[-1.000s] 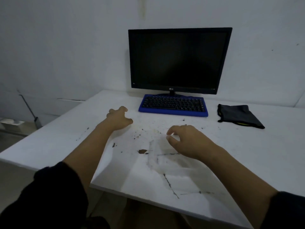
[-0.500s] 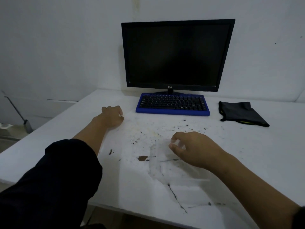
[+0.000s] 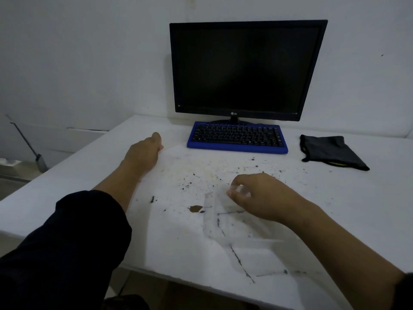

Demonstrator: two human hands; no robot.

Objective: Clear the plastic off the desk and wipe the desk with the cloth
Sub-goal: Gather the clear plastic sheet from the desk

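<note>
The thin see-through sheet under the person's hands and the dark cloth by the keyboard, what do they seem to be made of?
The thin see-through sheet looks like clear, slightly glossy plastic film: stains show through it and its edges catch light. The dark cloth looks like soft matte fabric, limp and folded, with a yellow-green trim; its exact fibre cannot be told.

The desk (image 3: 67, 198) is white and flat. It is dirty in the middle, with lots of little black specks (image 3: 201, 175) and a brown spot (image 3: 196, 208). A thin clear sheet of plastic (image 3: 237, 222) lies on the dirty part, near the front edge. It is hard to see where the sheet ends. At the back stands a black screen (image 3: 245, 70), turned off. Just in front of it sits a blue keyboard (image 3: 237, 137) with black keys. A dark cloth (image 3: 330, 151) lies to the right of the keyboard, apart from it.
</note>
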